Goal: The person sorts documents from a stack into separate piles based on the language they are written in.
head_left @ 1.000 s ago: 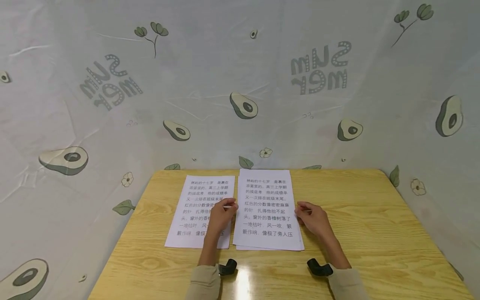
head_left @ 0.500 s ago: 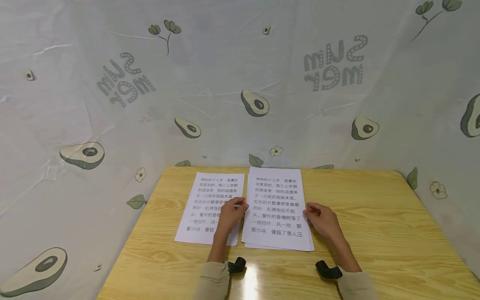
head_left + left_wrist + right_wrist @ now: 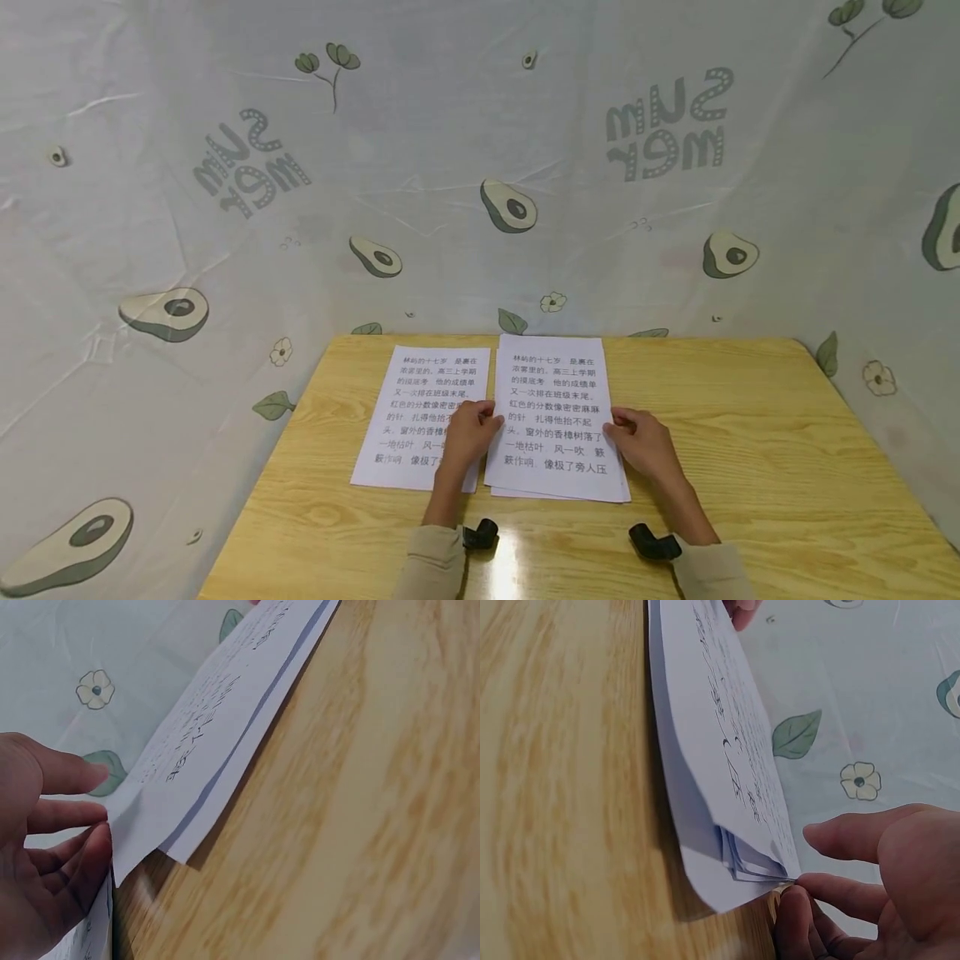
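A stack of printed paper sheets point(image 3: 555, 392) lies on the table, the top sheets slightly offset from a lower one at the near edge. My left hand point(image 3: 469, 435) is at its left edge, and in the left wrist view the fingertips touch that edge while the thumb stays apart. At the right edge is my right hand point(image 3: 647, 443); in the right wrist view its fingertips touch the slightly raised, bowed sheet edges point(image 3: 742, 859), thumb lifted clear. Another printed sheet point(image 3: 405, 417) lies to the left, partly covered by my left hand.
The wood-grain table point(image 3: 735, 433) extends to both sides and in front of the papers. Behind it hangs a pale curtain point(image 3: 615, 250) printed with avocados and leaves. A black curved piece point(image 3: 654, 543) is at each sleeve cuff.
The head view has turned slightly left, so everything appears shifted right. Both hands have closed in a little on the stack's side edges. The left sheet stays in place on the table.
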Available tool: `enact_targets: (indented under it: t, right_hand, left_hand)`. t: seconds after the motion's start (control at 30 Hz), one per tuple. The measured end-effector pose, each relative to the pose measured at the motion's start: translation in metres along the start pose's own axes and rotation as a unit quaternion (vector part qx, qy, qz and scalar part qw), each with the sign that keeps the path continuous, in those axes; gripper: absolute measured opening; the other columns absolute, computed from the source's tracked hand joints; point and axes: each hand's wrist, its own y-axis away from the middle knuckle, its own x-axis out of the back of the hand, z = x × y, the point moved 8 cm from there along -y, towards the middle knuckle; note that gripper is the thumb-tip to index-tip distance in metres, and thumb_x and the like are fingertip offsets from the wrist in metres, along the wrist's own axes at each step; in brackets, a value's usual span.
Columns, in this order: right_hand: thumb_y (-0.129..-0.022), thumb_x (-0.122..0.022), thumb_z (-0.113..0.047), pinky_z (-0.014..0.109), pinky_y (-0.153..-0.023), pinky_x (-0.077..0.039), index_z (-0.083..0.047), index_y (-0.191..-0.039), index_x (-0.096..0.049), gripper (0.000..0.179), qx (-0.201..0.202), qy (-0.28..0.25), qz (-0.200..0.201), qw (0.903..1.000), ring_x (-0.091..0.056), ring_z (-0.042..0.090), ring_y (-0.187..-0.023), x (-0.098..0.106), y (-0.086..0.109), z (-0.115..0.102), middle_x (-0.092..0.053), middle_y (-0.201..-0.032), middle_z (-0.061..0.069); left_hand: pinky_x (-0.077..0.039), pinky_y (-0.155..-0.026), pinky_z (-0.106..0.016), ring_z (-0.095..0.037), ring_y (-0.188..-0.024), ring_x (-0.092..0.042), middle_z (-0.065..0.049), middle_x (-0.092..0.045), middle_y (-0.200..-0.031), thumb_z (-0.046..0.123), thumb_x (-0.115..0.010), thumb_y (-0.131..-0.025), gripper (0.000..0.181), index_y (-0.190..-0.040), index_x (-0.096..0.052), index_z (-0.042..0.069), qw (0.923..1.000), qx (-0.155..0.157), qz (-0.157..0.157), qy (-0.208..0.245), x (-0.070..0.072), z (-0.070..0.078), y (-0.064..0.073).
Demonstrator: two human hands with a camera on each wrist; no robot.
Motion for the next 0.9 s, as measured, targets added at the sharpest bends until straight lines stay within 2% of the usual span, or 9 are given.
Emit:
enact_targets:
  t: [0.17, 0.4, 0.63, 0.9]
  right_hand:
    - [-0.104, -0.067, -0.018, 0.03, -0.079, -0.05, 0.01, -0.143, -0.062, 0.049, 0.006, 0.001, -0.004, 1.0, -0.066, 0.032, -0.104, -0.001, 0.002, -0.002, -0.066, -0.127, 0.027]
    - [-0.103, -0.069, -0.018, 0.029, -0.075, -0.05, 0.011, -0.143, -0.062, 0.05, 0.006, -0.005, -0.001, 1.0, -0.068, 0.028, -0.099, 0.001, 0.002, -0.004, -0.069, -0.125, 0.026]
    - [-0.102, -0.069, -0.017, 0.029, -0.075, -0.052, 0.013, -0.146, -0.057, 0.054, 0.003, -0.002, -0.005, 1.0, -0.07, 0.03, -0.1, 0.0, 0.001, -0.003, -0.068, -0.125, 0.027]
    - [-0.099, -0.067, -0.006, 0.027, -0.073, -0.052, 0.012, -0.139, -0.063, 0.043, 0.0, -0.01, 0.025, 0.9996, -0.07, 0.032, -0.096, 0.004, 0.003, -0.006, -0.071, -0.115, 0.025]
  left_hand:
    - [-0.048, -0.069, -0.024, -0.015, -0.086, -0.056, -0.012, -0.069, -0.115, 0.019, -0.077, -0.097, 0.042, -0.136, -0.073, 0.003, 0.9999, 0.0, -0.002, -0.015, -0.002, 0.002, 0.002]
    - [-0.045, -0.065, -0.024, -0.015, -0.085, -0.054, -0.011, -0.066, -0.109, 0.02, -0.077, -0.097, 0.042, -0.136, -0.074, 0.005, 0.9995, -0.018, 0.0, -0.024, -0.004, 0.01, 0.003]
    - [-0.045, -0.066, -0.026, -0.016, -0.084, -0.054, -0.013, -0.064, -0.112, 0.02, -0.078, -0.097, 0.039, -0.134, -0.075, 0.007, 0.9996, -0.017, 0.006, -0.022, -0.004, 0.013, 0.005]
    - [-0.044, -0.068, -0.026, -0.017, -0.085, -0.053, -0.016, -0.065, -0.117, 0.014, -0.08, -0.094, 0.039, -0.132, -0.076, 0.008, 0.9996, -0.027, 0.01, -0.005, -0.005, 0.017, 0.007]
